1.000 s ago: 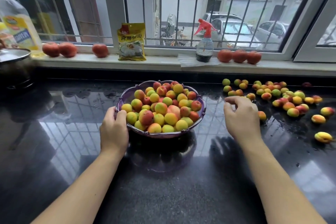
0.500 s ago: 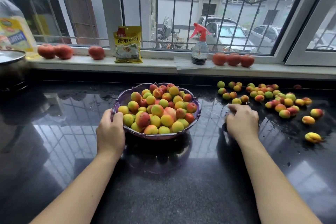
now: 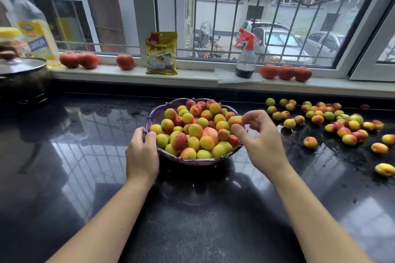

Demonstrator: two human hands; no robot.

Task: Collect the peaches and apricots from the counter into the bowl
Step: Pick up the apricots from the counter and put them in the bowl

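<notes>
a purple bowl (image 3: 152,116) with a scalloped rim sits on the glossy black counter (image 3: 192,230), heaped above its rim with small yellow, green and red peaches and apricots (image 3: 195,131). the person's left hand (image 3: 142,156) wraps the bowl's near left edge, its fingers closed on the rim and its thumb (image 3: 150,139) lying against the fruit at that edge. the right hand (image 3: 261,141) is raised over the bowl's right side, pinching one red and yellow apricot (image 3: 235,121) between the thumb and the fingertips (image 3: 245,118); that fruit is level with the top of the heap, just at its right edge, and it is not clear whether it touches the fruit below. to the right of the bowl, loose fruit (image 3: 333,121) lies scattered on the wet counter, thickest toward the back near the window, with single pieces (image 3: 310,142) lying apart nearer the front and one (image 3: 384,170) close to the right edge of the view. on the pale windowsill (image 3: 192,78) behind stand three tomatoes (image 3: 88,60) on the left, a yellow food packet (image 3: 161,53) upright against the frame, a spray bottle (image 3: 245,57) with a red trigger holding dark liquid on a white cloth, and three more tomatoes (image 3: 286,72) in a row, touching. at far left a dark pot (image 3: 23,83) with a glass lid stands on the counter, a bottle of cooking oil (image 3: 35,30) behind it
</notes>
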